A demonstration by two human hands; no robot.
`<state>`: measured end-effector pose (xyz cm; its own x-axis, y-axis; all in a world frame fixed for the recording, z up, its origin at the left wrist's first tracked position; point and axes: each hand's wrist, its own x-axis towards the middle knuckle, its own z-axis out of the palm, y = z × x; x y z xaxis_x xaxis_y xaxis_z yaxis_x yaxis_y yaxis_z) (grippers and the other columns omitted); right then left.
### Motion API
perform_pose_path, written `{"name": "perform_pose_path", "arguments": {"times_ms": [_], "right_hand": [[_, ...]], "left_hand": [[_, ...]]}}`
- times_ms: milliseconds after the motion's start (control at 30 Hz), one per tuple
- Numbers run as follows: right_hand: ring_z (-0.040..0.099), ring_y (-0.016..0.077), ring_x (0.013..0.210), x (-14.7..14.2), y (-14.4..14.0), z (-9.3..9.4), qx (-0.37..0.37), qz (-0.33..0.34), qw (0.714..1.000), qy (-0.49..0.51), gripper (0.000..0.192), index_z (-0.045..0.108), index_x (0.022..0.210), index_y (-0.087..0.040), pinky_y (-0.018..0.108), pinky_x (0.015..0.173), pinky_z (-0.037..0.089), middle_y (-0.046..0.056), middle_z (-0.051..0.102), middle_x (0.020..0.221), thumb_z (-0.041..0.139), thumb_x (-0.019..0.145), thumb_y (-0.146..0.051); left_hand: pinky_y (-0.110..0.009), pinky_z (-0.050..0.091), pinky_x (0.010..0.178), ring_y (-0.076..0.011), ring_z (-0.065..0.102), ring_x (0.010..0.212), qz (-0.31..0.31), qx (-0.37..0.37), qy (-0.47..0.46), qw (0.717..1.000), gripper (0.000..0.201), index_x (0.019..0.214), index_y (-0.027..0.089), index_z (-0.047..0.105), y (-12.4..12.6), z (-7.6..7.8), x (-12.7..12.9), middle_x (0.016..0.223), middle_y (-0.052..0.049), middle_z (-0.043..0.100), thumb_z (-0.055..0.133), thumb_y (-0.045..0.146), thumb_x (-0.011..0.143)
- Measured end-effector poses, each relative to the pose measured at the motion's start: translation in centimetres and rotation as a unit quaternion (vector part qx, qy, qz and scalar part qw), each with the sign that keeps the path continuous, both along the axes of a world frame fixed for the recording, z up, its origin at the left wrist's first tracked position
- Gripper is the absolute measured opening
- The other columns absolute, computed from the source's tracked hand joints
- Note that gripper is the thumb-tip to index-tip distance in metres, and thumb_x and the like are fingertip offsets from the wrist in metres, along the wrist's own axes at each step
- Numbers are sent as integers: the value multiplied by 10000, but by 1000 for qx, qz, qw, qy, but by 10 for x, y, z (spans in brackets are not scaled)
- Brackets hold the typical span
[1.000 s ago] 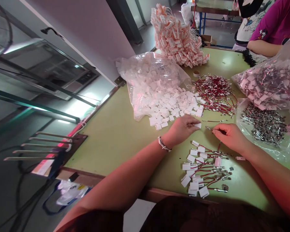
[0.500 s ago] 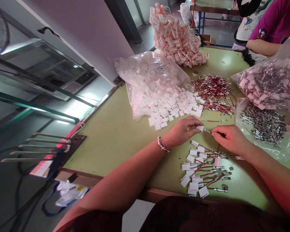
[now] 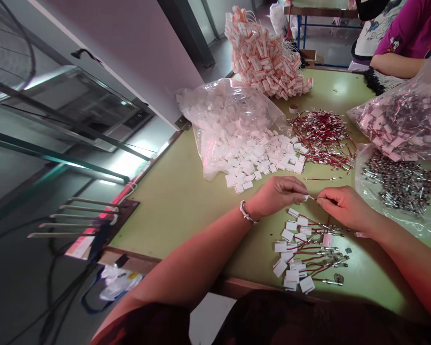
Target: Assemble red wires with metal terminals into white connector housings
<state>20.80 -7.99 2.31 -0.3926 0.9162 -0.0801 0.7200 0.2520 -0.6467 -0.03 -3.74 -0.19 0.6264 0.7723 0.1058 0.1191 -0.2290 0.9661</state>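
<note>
While a small white connector housing [image 3: 305, 197] is being pinched in the left hand [image 3: 278, 194] | thin red wire [image 3: 326, 221] is being pinched near its terminal by right hand [image 3: 343, 207] | both judged light, wire limp, tip bendable.

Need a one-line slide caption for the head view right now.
Left hand and right hand meet over a small white connector and red wire above finished pieces on the green table.
</note>
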Motion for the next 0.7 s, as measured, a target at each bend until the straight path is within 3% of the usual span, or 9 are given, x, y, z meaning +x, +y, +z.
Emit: {"name": "perform_pose_path", "arguments": {"times_ms": [67,167,267,367,467,533,600,700], "right_hand": [[351,91,506,0,0,-2,-7,2,999,31,273,535,618,-203,242,509,281,-54,406,516,459,856,-312],[349,95,507,0,2,-9,14,-27,999,26,254,543,636,-199,245,508,266,-53,408,520,452,850,-300],[350,100,510,0,3,-15,34,-23,999,-18,264,536,627,-194,254,519,259,-44,415,521,438,853,-289],[341,100,502,-2,2,-14,21,2,998,-66,277,516,594,-192,262,518,249,-32,439,524,453,845,-289],[365,97,499,-7,-1,-5,3,22,999,-45,268,542,595,-196,262,521,270,-29,480,530,457,841,-259],[413,101,527,-9,-2,1,8,49,999,-21,234,589,622,-203,263,545,310,-23,530,569,488,828,-249],[467,110,568,-8,1,3,20,72,997,-21,199,644,672,-213,271,577,346,-8,584,639,526,822,-269],[527,137,643,-1,14,-3,82,6,993,-88,214,695,794,-225,298,608,367,33,636,812,503,862,-291]], "left_hand": [[-244,550,631,-99,596,675,-3,-55,-32,998,81,793,173,718,-2,-1,4,842,-45,666,686,220,735],[-231,542,610,-85,585,637,38,-105,-56,992,98,798,160,696,-7,-5,12,762,-18,635,694,189,705],[-225,529,596,-81,580,610,34,-105,-54,992,39,737,146,666,-10,-9,17,701,-3,613,679,174,712],[-238,526,619,-97,588,635,-1,-19,-15,1000,75,801,144,683,-5,-6,14,733,-22,636,676,203,754],[-331,524,819,-165,616,853,7,143,68,987,272,1083,162,659,10,-1,7,911,-73,677,634,260,831],[-422,439,980,-226,550,1069,47,259,162,951,334,1200,152,603,21,-1,3,1098,-118,646,559,257,886],[-468,373,1036,-268,458,1187,83,322,265,905,336,1223,136,585,28,-5,1,1207,-143,591,493,218,911],[-470,382,1011,-290,407,1211,109,350,348,863,302,1166,168,628,32,-15,0,1226,-137,568,468,189,911]]}}
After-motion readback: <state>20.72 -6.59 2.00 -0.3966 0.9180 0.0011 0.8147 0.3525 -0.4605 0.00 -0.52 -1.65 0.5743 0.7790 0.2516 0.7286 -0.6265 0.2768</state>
